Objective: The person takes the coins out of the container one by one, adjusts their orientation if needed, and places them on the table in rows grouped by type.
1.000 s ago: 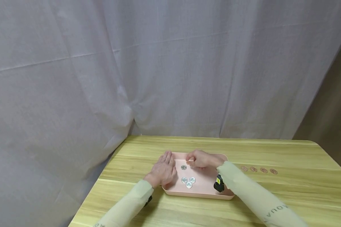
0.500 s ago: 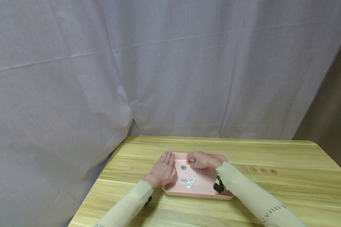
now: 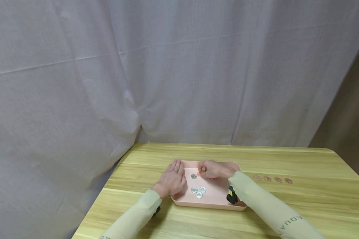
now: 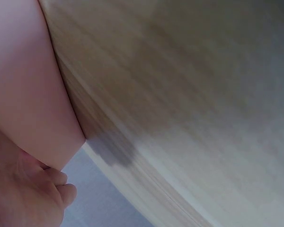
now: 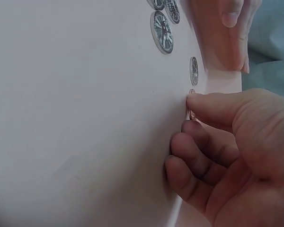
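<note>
A pink tray sits on the wooden table. My left hand rests over its left edge with fingers straight and together; in the left wrist view part of that hand shows beside the tray's outer wall. Inside the tray, my right hand has its thumb and fingers on a copper-coloured coin near the far side. In the right wrist view the thumb covers part of this copper coin, and the other fingers are curled. A silver coin lies just left of it.
Three silver coins lie clustered nearer the tray's front. Several copper coins form a row on the table, right of the tray. A grey curtain hangs behind the table.
The right hand has shifted slightly right and nearer, and the copper coin at its fingertips has come slightly nearer too. The left hand has stayed in place.
</note>
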Motion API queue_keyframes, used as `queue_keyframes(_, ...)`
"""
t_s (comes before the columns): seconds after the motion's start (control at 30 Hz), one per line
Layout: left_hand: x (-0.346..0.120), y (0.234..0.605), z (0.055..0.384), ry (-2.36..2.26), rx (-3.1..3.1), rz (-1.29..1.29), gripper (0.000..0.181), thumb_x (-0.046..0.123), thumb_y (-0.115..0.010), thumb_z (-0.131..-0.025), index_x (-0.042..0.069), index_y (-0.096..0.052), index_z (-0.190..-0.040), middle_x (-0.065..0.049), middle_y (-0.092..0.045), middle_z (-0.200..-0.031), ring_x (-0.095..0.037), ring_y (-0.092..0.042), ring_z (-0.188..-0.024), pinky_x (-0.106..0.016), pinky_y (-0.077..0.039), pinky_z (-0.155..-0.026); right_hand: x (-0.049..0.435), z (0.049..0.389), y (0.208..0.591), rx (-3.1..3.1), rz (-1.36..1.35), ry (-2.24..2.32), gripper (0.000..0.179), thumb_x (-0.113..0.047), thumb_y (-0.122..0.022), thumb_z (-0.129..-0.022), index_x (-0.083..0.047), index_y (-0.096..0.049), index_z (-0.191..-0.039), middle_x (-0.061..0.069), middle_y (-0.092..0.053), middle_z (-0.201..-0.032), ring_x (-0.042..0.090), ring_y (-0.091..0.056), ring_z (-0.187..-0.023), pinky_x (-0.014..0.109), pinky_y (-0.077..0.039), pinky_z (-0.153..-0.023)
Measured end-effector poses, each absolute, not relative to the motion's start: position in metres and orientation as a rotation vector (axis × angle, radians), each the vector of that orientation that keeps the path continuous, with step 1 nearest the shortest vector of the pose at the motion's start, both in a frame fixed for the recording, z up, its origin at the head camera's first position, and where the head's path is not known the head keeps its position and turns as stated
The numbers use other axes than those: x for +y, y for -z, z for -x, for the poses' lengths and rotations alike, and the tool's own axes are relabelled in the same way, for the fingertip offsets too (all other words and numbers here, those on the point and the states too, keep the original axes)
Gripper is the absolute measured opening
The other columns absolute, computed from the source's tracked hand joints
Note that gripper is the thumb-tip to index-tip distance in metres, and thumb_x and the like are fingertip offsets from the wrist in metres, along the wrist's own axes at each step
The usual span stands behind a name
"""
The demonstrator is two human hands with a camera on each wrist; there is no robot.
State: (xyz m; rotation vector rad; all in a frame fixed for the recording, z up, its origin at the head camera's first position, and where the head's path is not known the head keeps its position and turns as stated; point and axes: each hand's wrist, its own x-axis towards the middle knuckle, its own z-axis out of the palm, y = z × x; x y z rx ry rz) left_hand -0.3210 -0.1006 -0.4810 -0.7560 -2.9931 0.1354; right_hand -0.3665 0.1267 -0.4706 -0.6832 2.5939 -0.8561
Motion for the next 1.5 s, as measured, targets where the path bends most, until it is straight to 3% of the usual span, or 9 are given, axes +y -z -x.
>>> queue_keyframes(0.43,-0.1,0.479,0.32,-0.165,-2.987,0.771,0.062,0.035,-0.023,-0.104,-0.002,-0.02,-0.154,-0.021,-0.019,-0.162,-0.032,-0.019,-0.152,-0.042,-0.021,-0.125,0.118,0.362,0.465,2.634,0.633,0.783,0.007,-0.008,-0.068,-0.091,-0.012,-0.062,-0.089,-0.001,-0.053,-0.065,0.009,-0.043,-0.045,0.018,-0.034,-0.037)
queue_keyframes(0.87,-0.1,0.479,0.32,-0.159,-2.98,0.771,0.061,0.034,-0.022,-0.104,-0.002,-0.022,-0.154,-0.02,-0.019,-0.162,-0.032,-0.019,-0.152,-0.042,-0.021,-0.125,0.114,0.352,0.461,2.716,0.767,0.708,0.016,-0.004,-0.072,-0.085,-0.011,-0.057,-0.087,-0.001,-0.052,-0.074,0.012,-0.047,-0.065,0.02,-0.035,-0.052)
queue_keyframes(1.23,-0.101,0.481,0.32,-0.155,-2.997,0.753,0.062,0.035,-0.021,-0.104,-0.001,-0.02,-0.155,-0.019,-0.017,-0.163,-0.031,-0.017,-0.152,-0.043,-0.02,-0.125,0.129,0.344,0.452,2.631,0.837,0.916,0.014,-0.004,-0.07,-0.087,-0.006,-0.056,-0.085,0.0,-0.052,-0.07,0.009,-0.047,-0.061,0.017,-0.037,-0.051)
queue_keyframes(1.5,-0.1,0.482,0.321,-0.149,-3.004,0.753,0.062,0.034,-0.019,-0.104,-0.001,-0.019,-0.155,-0.019,-0.016,-0.164,-0.031,-0.015,-0.153,-0.042,-0.019,-0.126,0.153,0.337,0.446,2.596,0.842,1.053,0.01,-0.003,-0.068,-0.088,-0.004,-0.058,-0.087,0.005,-0.059,-0.073,0.014,-0.057,-0.058,0.02,-0.047,-0.048)
